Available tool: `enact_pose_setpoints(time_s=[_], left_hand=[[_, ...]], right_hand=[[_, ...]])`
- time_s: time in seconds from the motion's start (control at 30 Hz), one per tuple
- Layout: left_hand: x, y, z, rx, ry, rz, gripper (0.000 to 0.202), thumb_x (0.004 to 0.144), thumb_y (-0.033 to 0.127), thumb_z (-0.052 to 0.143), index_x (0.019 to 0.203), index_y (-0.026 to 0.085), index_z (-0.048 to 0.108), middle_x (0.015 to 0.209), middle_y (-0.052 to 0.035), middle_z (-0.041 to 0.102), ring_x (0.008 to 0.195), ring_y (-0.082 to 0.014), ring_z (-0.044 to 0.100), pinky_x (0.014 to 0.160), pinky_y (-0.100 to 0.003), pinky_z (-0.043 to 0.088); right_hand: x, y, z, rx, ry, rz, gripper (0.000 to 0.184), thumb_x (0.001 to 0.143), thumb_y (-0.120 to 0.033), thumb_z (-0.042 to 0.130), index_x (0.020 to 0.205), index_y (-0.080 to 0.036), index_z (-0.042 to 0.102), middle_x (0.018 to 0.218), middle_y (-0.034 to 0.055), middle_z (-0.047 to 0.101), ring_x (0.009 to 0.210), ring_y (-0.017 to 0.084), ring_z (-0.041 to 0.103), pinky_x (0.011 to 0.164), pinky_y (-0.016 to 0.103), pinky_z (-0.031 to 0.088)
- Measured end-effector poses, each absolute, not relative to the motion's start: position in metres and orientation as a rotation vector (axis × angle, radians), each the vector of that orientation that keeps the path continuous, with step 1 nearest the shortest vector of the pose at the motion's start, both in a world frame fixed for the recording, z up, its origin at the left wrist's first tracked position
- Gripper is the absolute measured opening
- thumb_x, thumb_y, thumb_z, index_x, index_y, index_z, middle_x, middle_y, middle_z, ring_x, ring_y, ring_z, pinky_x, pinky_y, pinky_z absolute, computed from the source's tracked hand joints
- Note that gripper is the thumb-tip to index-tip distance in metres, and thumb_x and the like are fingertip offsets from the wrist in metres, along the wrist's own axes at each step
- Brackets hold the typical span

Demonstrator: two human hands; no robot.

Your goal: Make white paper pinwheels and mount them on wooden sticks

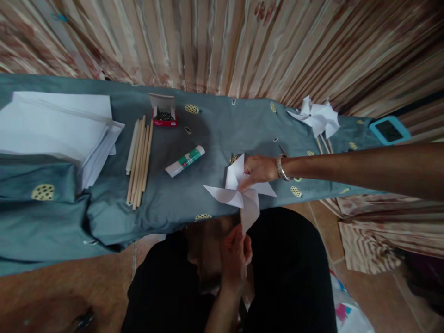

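Note:
A white paper pinwheel (250, 203) with curled blades spreads over the front edge of the table. My right hand (258, 170), with a silver bangle at its wrist, is closed on the pinwheel. Its thumb presses on the middle, and the other fingers are partly hidden behind the paper. Below the lowest blade, my left hand (236, 249) is closed around the pinwheel's thin stick, most of which the fingers and the blade cover. Left of the pinwheel lies a glue stick (185, 161) with a green and white label.
Several wooden sticks (140, 159) lie beside an open red box of small metal pins (164, 116). White paper sheets (62, 118) are stacked at left. More pinwheels on sticks (317, 118) and a light-blue-framed device (389, 130) lie at right. A striped curtain (208, 46) hangs behind the cloth-covered table (222, 125).

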State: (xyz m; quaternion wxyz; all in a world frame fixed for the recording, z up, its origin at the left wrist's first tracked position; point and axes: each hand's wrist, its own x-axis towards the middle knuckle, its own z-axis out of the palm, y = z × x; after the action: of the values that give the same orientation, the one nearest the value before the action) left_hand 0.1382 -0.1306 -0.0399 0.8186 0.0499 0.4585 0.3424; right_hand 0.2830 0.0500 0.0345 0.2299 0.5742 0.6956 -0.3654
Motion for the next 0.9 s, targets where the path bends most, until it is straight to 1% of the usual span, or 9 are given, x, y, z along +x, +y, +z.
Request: enact_pose_setpoints(time_s=[0.07, 0.17, 0.27, 0.33, 0.43, 0.57, 0.67, 0.8, 0.9], left_hand=[[0.139, -0.131, -0.039, 0.107, 0.978, 0.727, 0.059, 0.049, 0.068, 0.08, 0.06, 0.015, 0.056, 0.047, 0.0079, 0.041, 0.035, 0.0007, 0.026, 0.037, -0.017, 0.011], [0.14, -0.13, -0.036, 0.082, 0.986, 0.729, 0.061, 0.044, 0.069, 0.081, 0.061, 0.015, 0.058, 0.047, 0.0078, 0.041, 0.036, 0.0006, 0.026, 0.037, -0.017, 0.013], [0.141, -0.128, -0.034, 0.042, 1.019, 0.72, 0.062, 0.04, 0.067, 0.083, 0.068, 0.014, 0.064, 0.047, 0.008, 0.043, 0.037, 0.0003, 0.027, 0.037, -0.017, 0.013], [0.142, -0.128, -0.036, 0.032, 1.038, 0.712, 0.062, 0.042, 0.065, 0.083, 0.072, 0.014, 0.065, 0.048, 0.0078, 0.044, 0.037, 0.0002, 0.028, 0.037, -0.017, 0.013], [0.143, -0.131, -0.04, 0.062, 1.005, 0.718, 0.057, 0.049, 0.065, 0.081, 0.067, 0.014, 0.062, 0.048, 0.0072, 0.044, 0.036, 0.0, 0.028, 0.037, -0.017, 0.014], [0.143, -0.133, -0.043, 0.112, 0.987, 0.733, 0.053, 0.055, 0.063, 0.08, 0.068, 0.015, 0.06, 0.048, 0.0078, 0.044, 0.035, 0.0001, 0.028, 0.036, -0.016, 0.015], [0.143, -0.133, -0.041, 0.167, 0.979, 0.757, 0.052, 0.057, 0.061, 0.079, 0.063, 0.015, 0.056, 0.048, 0.0079, 0.044, 0.034, 0.0007, 0.028, 0.035, -0.016, 0.014], [0.142, -0.131, -0.036, 0.181, 0.996, 0.786, 0.051, 0.054, 0.058, 0.081, 0.061, 0.014, 0.056, 0.047, 0.0075, 0.045, 0.032, 0.001, 0.027, 0.034, -0.016, 0.012], [0.14, -0.13, -0.03, 0.151, 0.978, 0.827, 0.05, 0.05, 0.055, 0.083, 0.068, 0.013, 0.062, 0.047, 0.0081, 0.045, 0.032, 0.0016, 0.025, 0.035, -0.016, 0.01]], right_hand=[[0.284, 0.05, 0.034, 1.597, 1.905, -0.992, 0.032, 0.071, -0.045, 0.075, 0.069, -0.014, 0.073, 0.062, 0.0021, 0.063, 0.063, 0.015, 0.056, 0.059, 0.025, 0.038], [0.285, 0.049, 0.033, 1.605, 1.898, -0.994, 0.034, 0.071, -0.048, 0.075, 0.066, -0.014, 0.072, 0.059, 0.0017, 0.062, 0.062, 0.014, 0.056, 0.059, 0.025, 0.037], [0.284, 0.049, 0.034, 1.606, 1.902, -1.006, 0.033, 0.072, -0.046, 0.075, 0.066, -0.014, 0.072, 0.06, 0.0019, 0.063, 0.064, 0.015, 0.056, 0.061, 0.025, 0.038], [0.282, 0.049, 0.035, 1.612, 1.895, -0.99, 0.033, 0.073, -0.045, 0.075, 0.067, -0.013, 0.073, 0.061, 0.0023, 0.064, 0.064, 0.015, 0.057, 0.06, 0.025, 0.037], [0.281, 0.048, 0.035, 1.633, 1.885, -0.981, 0.029, 0.073, -0.042, 0.076, 0.073, -0.012, 0.075, 0.066, 0.0023, 0.067, 0.067, 0.015, 0.058, 0.059, 0.024, 0.036], [0.283, 0.045, 0.033, 1.612, 1.965, -1.07, 0.025, 0.075, -0.038, 0.075, 0.081, -0.014, 0.076, 0.072, 0.0012, 0.071, 0.073, 0.014, 0.062, 0.066, 0.022, 0.039], [0.285, 0.042, 0.033, 1.627, 2.002, -1.059, 0.025, 0.075, -0.038, 0.074, 0.084, -0.014, 0.076, 0.076, 0.0019, 0.072, 0.076, 0.015, 0.063, 0.067, 0.023, 0.041], [0.285, 0.039, 0.036, 1.635, 2.04, -1.023, 0.027, 0.072, -0.041, 0.074, 0.085, -0.017, 0.077, 0.079, 0.0016, 0.072, 0.076, 0.017, 0.063, 0.065, 0.024, 0.041], [0.286, 0.038, 0.038, 1.706, 1.995, -1.035, 0.03, 0.067, -0.046, 0.076, 0.075, -0.017, 0.076, 0.071, 0.002, 0.069, 0.07, 0.018, 0.061, 0.06, 0.026, 0.039]])
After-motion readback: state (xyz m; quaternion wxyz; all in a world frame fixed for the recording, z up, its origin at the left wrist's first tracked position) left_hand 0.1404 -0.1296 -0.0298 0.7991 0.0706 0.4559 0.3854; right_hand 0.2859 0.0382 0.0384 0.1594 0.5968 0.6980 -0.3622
